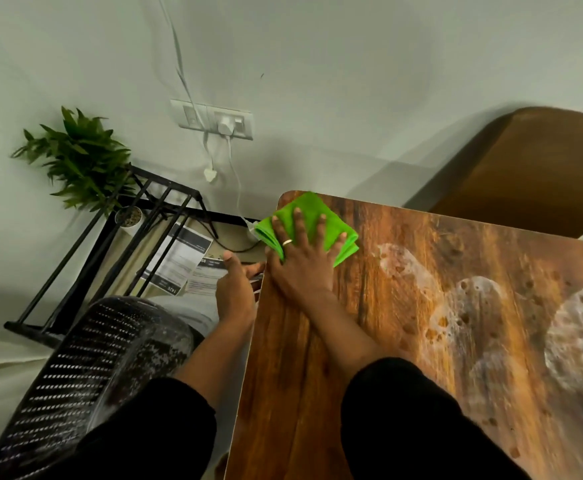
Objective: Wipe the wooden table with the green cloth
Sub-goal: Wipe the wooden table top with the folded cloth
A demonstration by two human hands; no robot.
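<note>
**Green cloth pinned flat at the far corner of the counter**

Nearest me, both my black sleeves (404, 410) run out of the bottom of the frame, so my elbows are cut off. The black mesh chair back (86, 386) at lower left is blurred and partly cropped. My left grip (236, 289) sits just off the left edge of the wooden counter (317, 375), fingers loosely curled, thumb up, closed around nothing I can see. My right grip (300, 258) lies open, fingers spread, palm pressing down on the green cloth (309, 211); the cloth's middle is hidden under my fingers, its folded edges showing on both sides. It lies at the counter's far left corner, slightly overhanging the edge. Pale soapy patches (470, 306) smear the counter to the right. Beyond stand a black metal rack (117, 244), papers whose print is unreadable, and a potted plant (79, 157).
</note>
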